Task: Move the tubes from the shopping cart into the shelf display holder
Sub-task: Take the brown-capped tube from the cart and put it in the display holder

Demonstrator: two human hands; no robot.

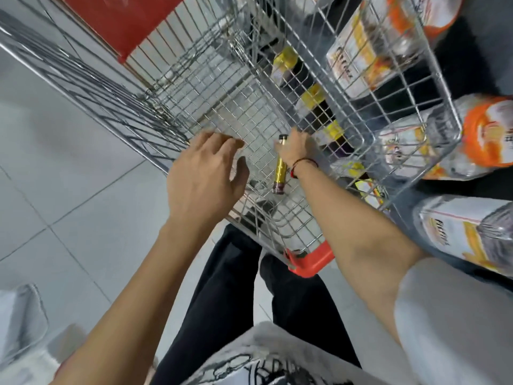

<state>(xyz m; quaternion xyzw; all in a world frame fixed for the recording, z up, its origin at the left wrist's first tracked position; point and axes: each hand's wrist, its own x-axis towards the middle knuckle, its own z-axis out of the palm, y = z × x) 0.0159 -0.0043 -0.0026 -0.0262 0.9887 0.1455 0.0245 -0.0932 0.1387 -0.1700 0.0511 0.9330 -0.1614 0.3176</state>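
Seen from above: a wire shopping cart (211, 87) on a pale tiled floor (69, 190), its near rim capped at the corner by an orange plastic bumper (312, 261). Plenty of open floor to the left of the cart; tight on the right, where a wire shelf basket (410, 87) presses close to the cart's side. Cart bed mostly bare mesh, with wide free room across its middle and far end.

One gold tube (280, 169) with a dark cap at each end, held nearly upright over the near part of the cart bed. Right hand (297, 147) closed around the tube's upper part, fingers (280, 147) wrapped on it, a red-and-black cord at the wrist. Left hand (205, 173) empty, poised over the cart's left rim, fingers (224, 141) spread apart and lightly curled, touching nothing that can be made out.

Along the gap between cart and basket, a row of four or so yellow-and-dark packs (313, 98), blurred, exact kind unclear. In and beside the wire basket, four large clear bags with orange and white print (488, 132). At the far end of the cart, a red panel (122, 20). Below, black trousers (230, 287) right against the near rim.
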